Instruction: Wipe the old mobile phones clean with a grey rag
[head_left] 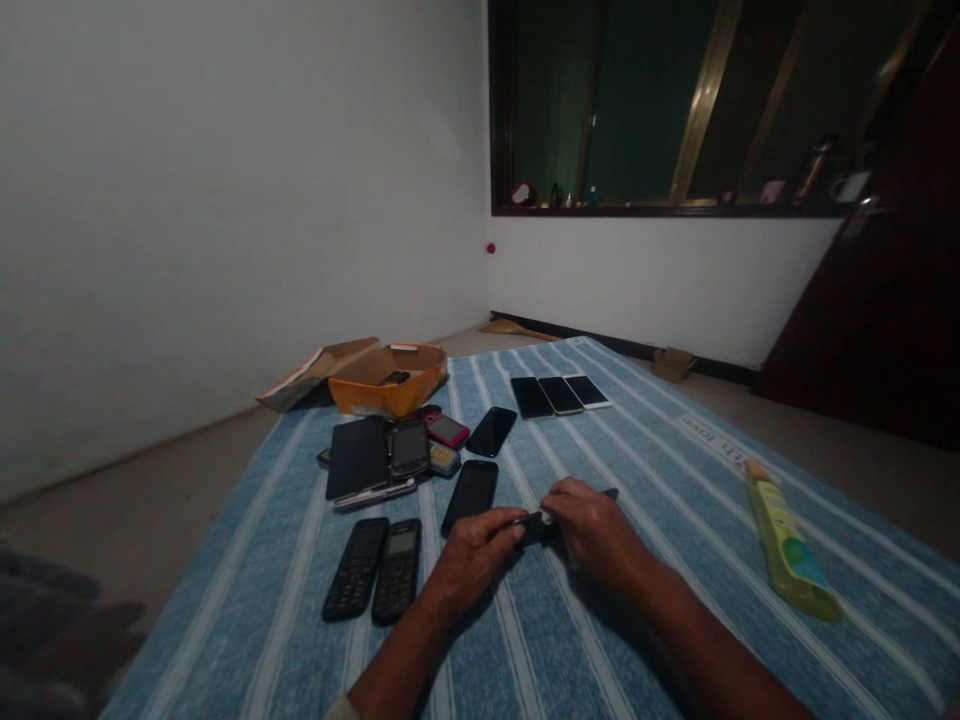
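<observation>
My left hand [480, 555] pinches the end of a dark mobile phone [531, 528], which is tilted so that mostly its narrow edge shows. Closed over the phone's other side is my right hand [596, 525]; a bit of white wad [546, 517], perhaps tissue, shows under its fingers against the phone. A dark tip sticks out beyond the right knuckles. Just past my left hand lies a black touchscreen phone [471, 492]. Two keypad phones, one with a dark screen [356, 570] and one with a grey screen [397, 570], lie side by side left of it.
A heap of phones [360, 455] sits before an open orange box [386, 395]. Another black phone [492, 432] lies nearby; three phones [559, 395] form a row farther back. A yellow-green bottle [787, 545] lies right on the striped cloth [660, 600].
</observation>
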